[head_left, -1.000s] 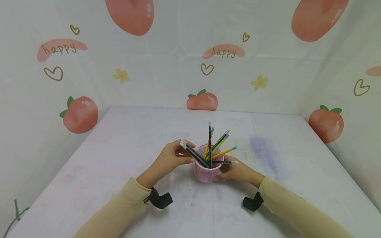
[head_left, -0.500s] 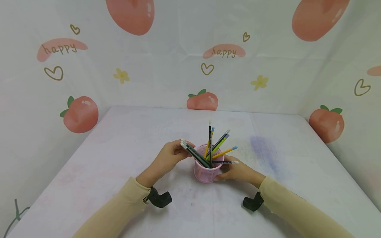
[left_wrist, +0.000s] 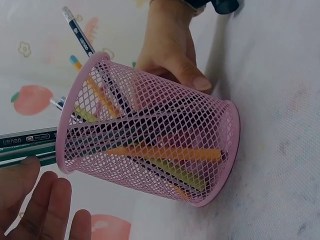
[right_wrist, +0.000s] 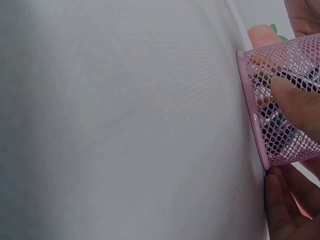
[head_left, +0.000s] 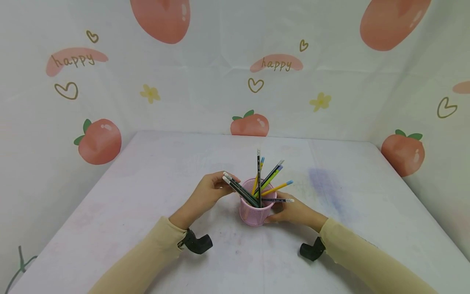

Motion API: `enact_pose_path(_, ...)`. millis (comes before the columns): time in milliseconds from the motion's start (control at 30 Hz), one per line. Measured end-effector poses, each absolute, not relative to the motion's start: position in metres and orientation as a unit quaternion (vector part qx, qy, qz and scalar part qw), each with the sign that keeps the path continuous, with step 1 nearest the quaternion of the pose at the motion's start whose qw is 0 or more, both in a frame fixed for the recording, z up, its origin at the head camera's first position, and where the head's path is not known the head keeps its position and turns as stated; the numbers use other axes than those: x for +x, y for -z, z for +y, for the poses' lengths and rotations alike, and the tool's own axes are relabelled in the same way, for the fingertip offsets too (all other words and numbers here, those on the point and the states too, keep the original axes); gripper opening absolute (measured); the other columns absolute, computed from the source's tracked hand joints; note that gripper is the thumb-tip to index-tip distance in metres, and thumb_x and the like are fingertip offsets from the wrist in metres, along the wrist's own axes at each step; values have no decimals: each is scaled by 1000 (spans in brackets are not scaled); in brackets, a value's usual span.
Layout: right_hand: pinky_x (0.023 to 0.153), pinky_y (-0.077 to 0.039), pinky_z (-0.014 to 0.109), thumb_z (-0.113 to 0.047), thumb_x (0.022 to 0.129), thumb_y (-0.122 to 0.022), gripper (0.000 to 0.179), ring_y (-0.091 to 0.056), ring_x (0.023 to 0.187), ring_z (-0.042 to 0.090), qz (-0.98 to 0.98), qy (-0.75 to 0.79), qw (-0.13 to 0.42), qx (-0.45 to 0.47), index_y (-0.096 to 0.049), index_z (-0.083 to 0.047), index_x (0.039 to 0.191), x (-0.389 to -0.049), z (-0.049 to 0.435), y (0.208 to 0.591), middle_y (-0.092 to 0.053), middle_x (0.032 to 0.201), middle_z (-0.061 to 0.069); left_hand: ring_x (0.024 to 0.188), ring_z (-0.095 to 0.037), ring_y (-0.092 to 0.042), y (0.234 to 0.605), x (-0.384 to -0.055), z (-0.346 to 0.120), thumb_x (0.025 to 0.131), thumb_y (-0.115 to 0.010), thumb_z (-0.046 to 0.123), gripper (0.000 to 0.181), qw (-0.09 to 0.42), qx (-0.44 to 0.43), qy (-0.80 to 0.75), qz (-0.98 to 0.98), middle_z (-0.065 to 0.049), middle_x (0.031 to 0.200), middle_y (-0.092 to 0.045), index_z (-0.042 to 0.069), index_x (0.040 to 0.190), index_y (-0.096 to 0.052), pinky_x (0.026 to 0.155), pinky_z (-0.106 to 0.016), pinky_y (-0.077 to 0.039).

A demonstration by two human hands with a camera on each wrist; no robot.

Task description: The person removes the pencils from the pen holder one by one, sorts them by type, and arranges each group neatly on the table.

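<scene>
A pink mesh pencil cup [head_left: 253,214] stands on the table with several pencils leaning out of it. My right hand [head_left: 293,210] grips the cup low on its right side; its thumb [right_wrist: 295,102] lies against the mesh. Dark green pencils [left_wrist: 30,142] with white ends slant out over the left rim. At their upper part, my left hand [head_left: 207,194] pinches them, its thumb [left_wrist: 22,172] against the lowest one and the other fingers loosely spread below the rim. Yellow pencils [head_left: 277,188], a lime green pencil [head_left: 269,178] and black pencils [head_left: 259,171] lean other ways.
The white table [head_left: 147,179] carries a bluish smudge [head_left: 327,188] to the right of the cup. Behind it hangs a white cloth [head_left: 205,73] printed with peaches, hearts and flowers. Black wrist mounts [head_left: 312,250] sit under both sleeves.
My left thumb has moved up from beside the cup's rim to the dark green pencils, whose white ends now stand slightly farther apart. The right hand and the cup stay put.
</scene>
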State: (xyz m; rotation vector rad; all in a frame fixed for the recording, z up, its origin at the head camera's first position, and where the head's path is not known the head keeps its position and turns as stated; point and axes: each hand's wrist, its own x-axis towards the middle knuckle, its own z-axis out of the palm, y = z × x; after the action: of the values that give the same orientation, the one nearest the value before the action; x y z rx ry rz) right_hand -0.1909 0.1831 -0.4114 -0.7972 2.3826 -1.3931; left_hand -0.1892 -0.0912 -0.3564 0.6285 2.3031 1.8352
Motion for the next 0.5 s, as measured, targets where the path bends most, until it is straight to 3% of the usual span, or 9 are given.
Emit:
enact_pose_path(233, 95, -45, 18, -14, 73, -85, 67, -52, 111, -6, 820, 484, 137, -272, -54, -2, 131, -191, 184, 412, -58, 133, 16, 98, -13, -67, 358, -191, -91, 88, -66, -1, 19, 64, 198, -609, 766, -10, 104, -70, 0, 107, -68, 92, -35, -54)
enact_pose_path(500, 95, -46, 19, -16, 74, -85, 67, -52, 112, -2, 824, 477, 134, -277, -54, -3, 132, -192, 185, 412, -58, 133, 15, 96, -13, -69, 358, -192, -92, 89, -66, 1, 21, 54, 204, -608, 765, -14, 109, -70, 0, 110, -68, 93, -38, -54)
